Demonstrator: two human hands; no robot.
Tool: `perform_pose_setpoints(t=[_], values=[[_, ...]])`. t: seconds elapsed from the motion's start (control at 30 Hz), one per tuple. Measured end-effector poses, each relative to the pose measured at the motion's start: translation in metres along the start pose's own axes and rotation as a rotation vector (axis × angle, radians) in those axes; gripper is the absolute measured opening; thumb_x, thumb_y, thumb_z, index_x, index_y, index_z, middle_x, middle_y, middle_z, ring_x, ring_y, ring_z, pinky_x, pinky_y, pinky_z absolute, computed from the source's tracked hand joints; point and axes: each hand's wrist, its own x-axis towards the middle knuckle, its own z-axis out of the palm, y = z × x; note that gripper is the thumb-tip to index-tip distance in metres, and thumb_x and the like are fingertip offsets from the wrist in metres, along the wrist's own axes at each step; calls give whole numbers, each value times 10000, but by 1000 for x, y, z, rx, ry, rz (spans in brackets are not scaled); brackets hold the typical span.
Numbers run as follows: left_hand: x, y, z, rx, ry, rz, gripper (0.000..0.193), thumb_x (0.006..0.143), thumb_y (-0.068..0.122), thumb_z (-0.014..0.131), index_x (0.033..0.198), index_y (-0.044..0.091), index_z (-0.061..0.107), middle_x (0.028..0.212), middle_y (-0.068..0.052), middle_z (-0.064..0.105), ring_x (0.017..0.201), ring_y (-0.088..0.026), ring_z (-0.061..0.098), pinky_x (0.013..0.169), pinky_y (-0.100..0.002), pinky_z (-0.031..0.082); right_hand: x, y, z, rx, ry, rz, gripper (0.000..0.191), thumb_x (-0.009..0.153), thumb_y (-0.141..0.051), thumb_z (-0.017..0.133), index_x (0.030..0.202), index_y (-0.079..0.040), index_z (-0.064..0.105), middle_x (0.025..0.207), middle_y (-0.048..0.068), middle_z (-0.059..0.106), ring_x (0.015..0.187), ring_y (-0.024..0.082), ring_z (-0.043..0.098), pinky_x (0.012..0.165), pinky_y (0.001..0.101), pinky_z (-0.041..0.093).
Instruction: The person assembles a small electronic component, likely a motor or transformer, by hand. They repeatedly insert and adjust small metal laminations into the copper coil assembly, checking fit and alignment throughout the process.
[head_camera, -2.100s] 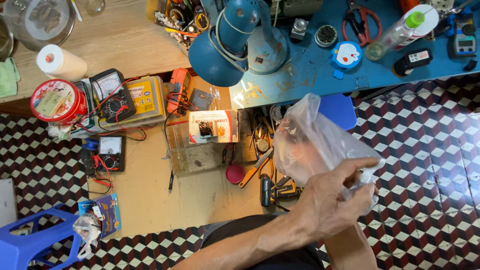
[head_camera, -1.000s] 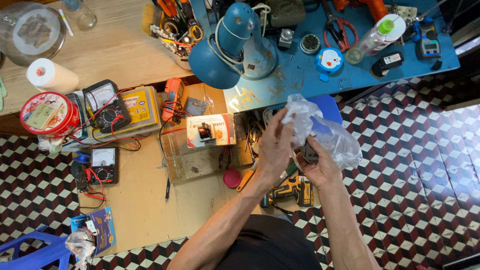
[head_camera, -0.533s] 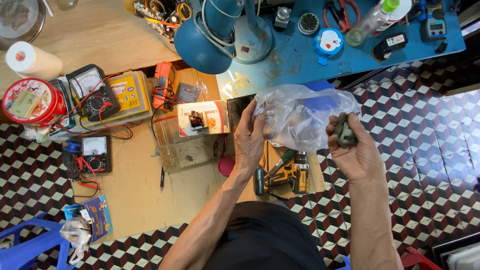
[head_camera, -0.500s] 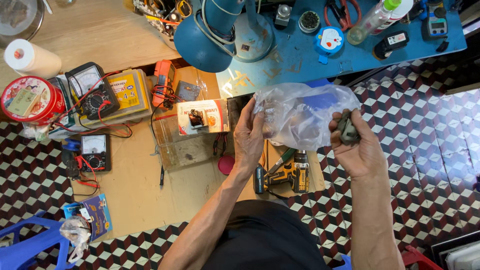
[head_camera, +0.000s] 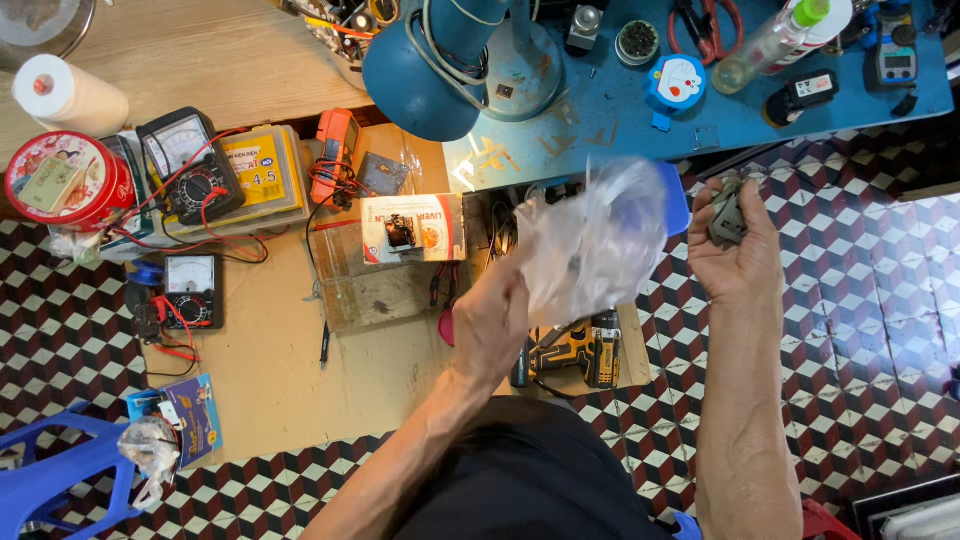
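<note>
My left hand (head_camera: 492, 322) grips a crumpled clear plastic bag (head_camera: 592, 240) and holds it up over the floor, just below the blue workbench (head_camera: 640, 110). My right hand (head_camera: 737, 245) is raised apart from it, to the right, with its fingers closed round a small grey metal part (head_camera: 727, 212). The bag looks blurred, as if in motion. Below the bag a yellow and black cordless drill (head_camera: 568, 350) lies on a sheet of cardboard.
A blue desk lamp (head_camera: 440, 60) stands on the bench. On the cardboard (head_camera: 270, 370) at left lie two multimeters (head_camera: 190, 290), a yellow case, a red tin (head_camera: 58, 182) and a clear box (head_camera: 385, 280). A blue plastic stool (head_camera: 55, 480) stands bottom left on chequered tiles.
Both hands were together on the bag; the right hand has come out with the small grey part and moved right. The left hand has swung the bag.
</note>
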Motion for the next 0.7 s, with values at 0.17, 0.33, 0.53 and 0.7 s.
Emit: perform_pose_setpoints(t=[0.17, 0.33, 0.53, 0.7], values=[[-22, -54, -9, 550, -471, 166, 379, 878, 136, 636, 1257, 136, 651, 1292, -78, 654, 1005, -301, 692, 716, -424, 596, 28, 33, 36, -165, -52, 116, 300, 948, -204, 781, 1135, -7, 654, 1088, 161, 719, 977, 299, 713, 746, 310, 641], [9, -77, 17, 493, -462, -178, 685, 907, 565, 676, 1319, 27, 578, 1441, -251, 508, 1041, -401, 648, 789, -512, 572, 77, 80, 113, -433, -186, 306, 286, 938, -191, 752, 1118, 2, 640, 1081, 192, 725, 933, 293, 731, 716, 319, 642], [16, -86, 47, 538, -553, -50, 1140, 527, 588, 896, 1399, -25, 492, 1455, -329, 437, 1175, -503, 549, 847, -599, 506, 106, 109, 167, -1103, -148, 231, 283, 895, -160, 744, 1042, 70, 672, 1009, 215, 731, 775, 282, 764, 593, 322, 654], [19, -99, 43, 579, -580, -205, 257, 850, 182, 687, 1075, 58, 697, 1026, -207, 722, 960, -404, 700, 801, -529, 552, 122, 121, 191, -1598, -172, 225, 341, 885, -199, 768, 1062, 85, 699, 1031, 191, 717, 720, 253, 750, 570, 297, 604]])
